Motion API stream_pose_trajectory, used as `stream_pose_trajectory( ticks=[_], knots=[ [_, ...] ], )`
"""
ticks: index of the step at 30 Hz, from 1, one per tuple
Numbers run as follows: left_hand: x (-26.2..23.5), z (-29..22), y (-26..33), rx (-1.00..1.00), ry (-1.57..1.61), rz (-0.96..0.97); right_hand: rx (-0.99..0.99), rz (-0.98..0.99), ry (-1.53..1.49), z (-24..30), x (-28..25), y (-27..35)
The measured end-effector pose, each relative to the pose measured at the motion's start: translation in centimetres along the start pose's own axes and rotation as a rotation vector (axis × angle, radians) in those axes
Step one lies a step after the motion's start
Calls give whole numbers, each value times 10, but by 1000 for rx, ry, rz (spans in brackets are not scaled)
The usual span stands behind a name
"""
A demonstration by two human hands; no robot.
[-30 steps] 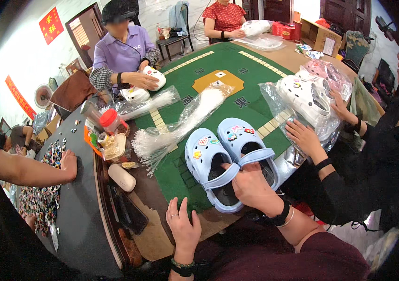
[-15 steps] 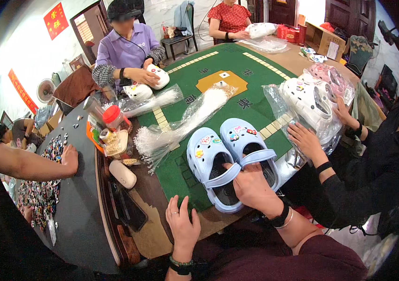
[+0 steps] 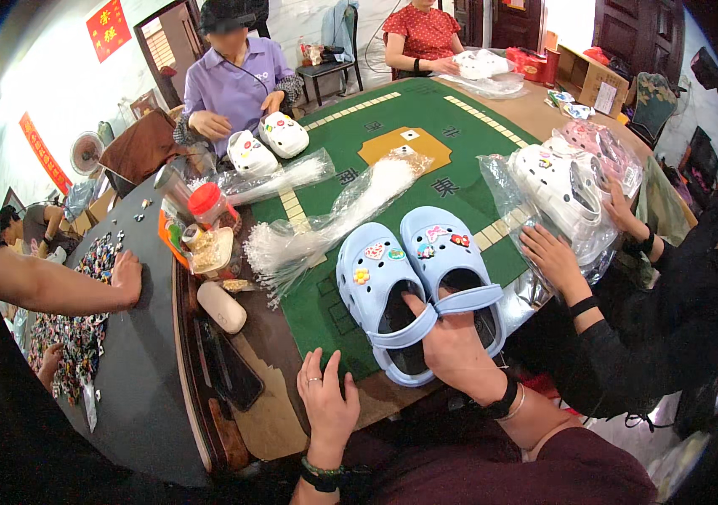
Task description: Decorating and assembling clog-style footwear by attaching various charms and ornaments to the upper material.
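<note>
A pair of light blue clogs, the left clog (image 3: 369, 290) and the right clog (image 3: 439, 244), stands side by side over the near edge of the green mat. Small colourful charms sit on their toes. My right hand (image 3: 462, 358) reaches in from the heel side and grips the pair where the two shoes meet; some of its fingers are hidden inside them. My left hand (image 3: 328, 400), wearing a ring, lies by the table's near edge with fingers apart, holding nothing. Beyond the clogs lies a clear bag of thin white plastic ties (image 3: 334, 210).
A person opposite has white clogs (image 3: 251, 154); a person at right touches bagged white clogs (image 3: 557, 189). Left of the mat are a red-lidded jar (image 3: 207, 206), a pale case (image 3: 222, 308) and a black tray (image 3: 228, 370). Many small charms (image 3: 81, 328) cover the grey side table.
The blue clogs have shifted slightly with my right hand still on them. The person opposite has set the white clogs down and drawn a hand back. My left hand stays in place.
</note>
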State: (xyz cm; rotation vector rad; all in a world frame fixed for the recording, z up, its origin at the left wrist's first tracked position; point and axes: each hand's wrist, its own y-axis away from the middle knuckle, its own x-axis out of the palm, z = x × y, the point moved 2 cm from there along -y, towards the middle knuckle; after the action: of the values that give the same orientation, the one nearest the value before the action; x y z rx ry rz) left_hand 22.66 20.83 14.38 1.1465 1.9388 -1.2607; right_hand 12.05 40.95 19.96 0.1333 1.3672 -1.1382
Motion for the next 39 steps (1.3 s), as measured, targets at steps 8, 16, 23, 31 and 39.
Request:
stream_pose_trajectory(
  ticks=[8,16,23,31,39],
  knots=[
    [0,0,1,2,-6,-2,18,14,-13,-8,7,-7],
    [0,-2,0,-6,-3,5,16,18,-21,-10,5,-7],
    [-1,-2,-1,-3,3,9,25,36,-2,-8,2,-9],
    [-1,-2,-2,0,10,13,31,22,-28,-10,3,-9],
    [1,-1,1,4,-20,29,11,12,-22,-10,3,-4]
  ],
)
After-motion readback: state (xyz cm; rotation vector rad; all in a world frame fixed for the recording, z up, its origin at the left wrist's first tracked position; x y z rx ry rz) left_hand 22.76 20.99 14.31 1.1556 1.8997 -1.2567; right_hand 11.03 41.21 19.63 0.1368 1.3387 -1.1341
